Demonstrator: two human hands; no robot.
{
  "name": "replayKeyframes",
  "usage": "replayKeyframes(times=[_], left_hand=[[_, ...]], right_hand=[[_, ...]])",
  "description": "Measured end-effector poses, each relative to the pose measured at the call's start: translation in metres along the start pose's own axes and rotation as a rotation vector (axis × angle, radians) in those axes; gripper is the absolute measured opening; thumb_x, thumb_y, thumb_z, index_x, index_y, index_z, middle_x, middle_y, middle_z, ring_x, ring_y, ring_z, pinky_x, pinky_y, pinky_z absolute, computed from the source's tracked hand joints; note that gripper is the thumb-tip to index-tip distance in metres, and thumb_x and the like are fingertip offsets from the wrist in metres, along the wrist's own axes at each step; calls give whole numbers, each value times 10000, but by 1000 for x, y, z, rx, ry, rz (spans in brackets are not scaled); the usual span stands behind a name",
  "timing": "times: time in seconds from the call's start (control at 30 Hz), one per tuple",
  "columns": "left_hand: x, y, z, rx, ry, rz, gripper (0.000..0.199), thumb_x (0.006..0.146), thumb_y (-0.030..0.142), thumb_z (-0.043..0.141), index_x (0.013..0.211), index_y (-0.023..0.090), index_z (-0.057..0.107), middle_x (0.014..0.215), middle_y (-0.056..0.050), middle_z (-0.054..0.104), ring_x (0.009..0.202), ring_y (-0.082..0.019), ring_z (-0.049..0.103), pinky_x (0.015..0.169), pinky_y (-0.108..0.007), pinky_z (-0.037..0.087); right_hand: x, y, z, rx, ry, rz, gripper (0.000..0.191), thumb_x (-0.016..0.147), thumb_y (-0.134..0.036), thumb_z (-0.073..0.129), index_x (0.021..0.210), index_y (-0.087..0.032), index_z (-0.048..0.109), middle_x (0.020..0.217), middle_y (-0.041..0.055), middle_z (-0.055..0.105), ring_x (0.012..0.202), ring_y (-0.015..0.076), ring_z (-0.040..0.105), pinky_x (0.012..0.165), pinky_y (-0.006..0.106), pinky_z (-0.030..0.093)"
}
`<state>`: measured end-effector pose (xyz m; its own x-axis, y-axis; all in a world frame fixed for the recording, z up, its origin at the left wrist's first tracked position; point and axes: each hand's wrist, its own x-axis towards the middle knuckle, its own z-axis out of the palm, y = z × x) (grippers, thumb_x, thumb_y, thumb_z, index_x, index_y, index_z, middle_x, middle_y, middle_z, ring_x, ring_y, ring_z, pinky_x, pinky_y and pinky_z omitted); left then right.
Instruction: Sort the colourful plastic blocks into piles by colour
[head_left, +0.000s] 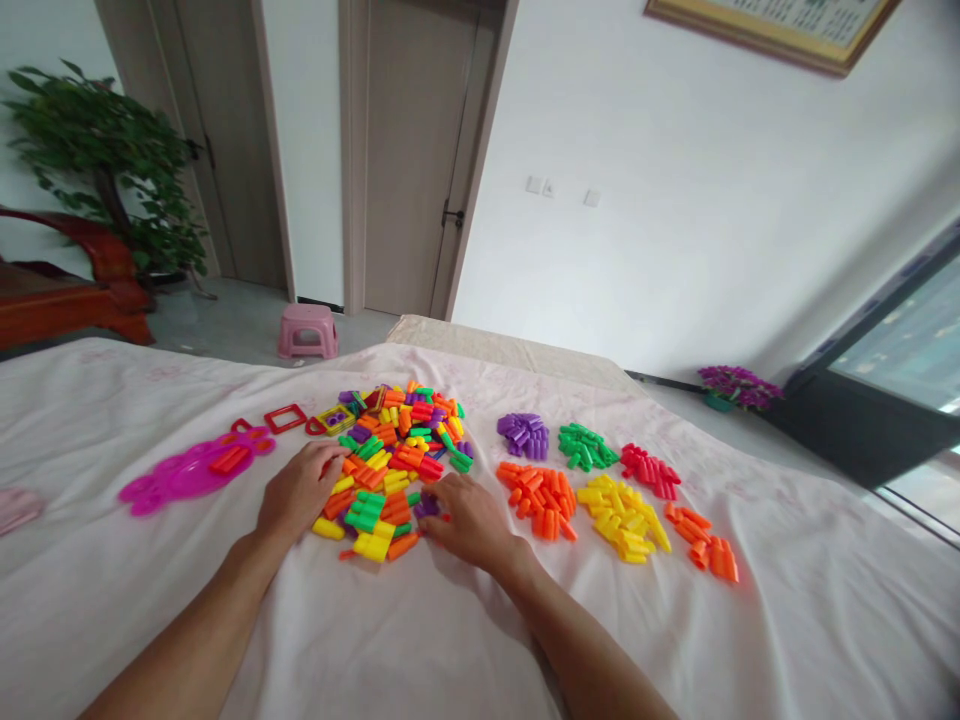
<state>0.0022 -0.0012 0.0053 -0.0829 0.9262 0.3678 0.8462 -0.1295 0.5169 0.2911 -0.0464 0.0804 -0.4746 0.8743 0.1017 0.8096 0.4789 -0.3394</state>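
On the cloth (pixel 360 640), with twelve o'clock pointing away from the person, the mixed heap (pixel 397 470) of plastic pieces marks the clock's centre. The left hand (pixel 304 487) rests at its eight o'clock edge, fingers bent against the pieces; whether it grips one, I cannot tell. The right hand (pixel 466 515), at four o'clock, has its fingers curled at a purple piece (pixel 429 503), though a firm grip cannot be made out. So placed, the hands probably stop the heap spreading. Around three o'clock lie a purple pile (pixel 523 437), a green pile (pixel 583 447) and a red pile (pixel 649 472); nearer four, an orange pile (pixel 538 500), a yellow pile (pixel 622 517) and an outer orange pile (pixel 721 560). The gaps presumably keep colours unmixed; why orange is split is unclear. At nine o'clock, a pink tray (pixel 184 480) lies clear of the heap.
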Motion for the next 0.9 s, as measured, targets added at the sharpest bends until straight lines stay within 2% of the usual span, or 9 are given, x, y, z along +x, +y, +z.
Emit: replayKeyframes(times=[0.1,0.17,0.3,0.4,0.6,0.77,0.9], left_hand=[[0,-1,0,3,-3,-1,353,955,399,401,1081,271,704,1265,-7,661,1160,-179,616,1002,-285,464],[0,-2,0,8,-4,-1,356,956,401,397,1081,271,704,1263,-6,662,1159,-176,617,1003,-278,462],[0,-1,0,18,-10,-2,365,960,403,388,1087,271,703,1273,-7,653,1165,-177,612,1002,-280,461],[-1,0,-1,18,-10,-6,364,960,407,389,1093,276,702,1276,-7,649,1163,-178,613,991,-283,468],[-2,1,-2,24,-6,-11,365,954,414,396,1082,271,706,1294,-16,644,1175,-191,614,957,-287,487],[-1,2,-3,26,-8,-15,380,953,417,388,1085,272,713,1285,-16,649,1178,-195,613,952,-295,491],[-1,3,-4,19,-19,-27,387,949,421,393,1107,273,714,1292,-17,645,1189,-202,609,985,-312,482]], right_hand=[[-1,-2,-2,-73,-7,1,352,844,-229,616,1189,-229,685,1096,55,710,1039,222,620,864,301,444],[-1,-4,-3,-132,-14,6,340,843,-204,585,1164,-226,693,1089,65,704,1038,229,612,850,309,441],[2,-9,-4,-214,-64,-12,224,858,-228,565,1020,-191,714,1029,90,694,1010,234,608,836,318,442],[4,-11,-3,-214,-81,4,214,866,-225,542,983,-172,713,1019,104,690,998,231,619,826,317,451],[5,-10,-3,-190,-95,92,248,846,-225,535,1017,-167,705,1061,123,685,983,245,647,750,321,474],[5,-9,-8,-190,-160,166,281,766,-233,590,1021,-167,687,1084,125,683,916,244,665,701,326,478],[4,-6,-9,-211,-158,122,317,733,-229,595,1037,-159,652,1065,122,686,904,250,668,680,321,468]])
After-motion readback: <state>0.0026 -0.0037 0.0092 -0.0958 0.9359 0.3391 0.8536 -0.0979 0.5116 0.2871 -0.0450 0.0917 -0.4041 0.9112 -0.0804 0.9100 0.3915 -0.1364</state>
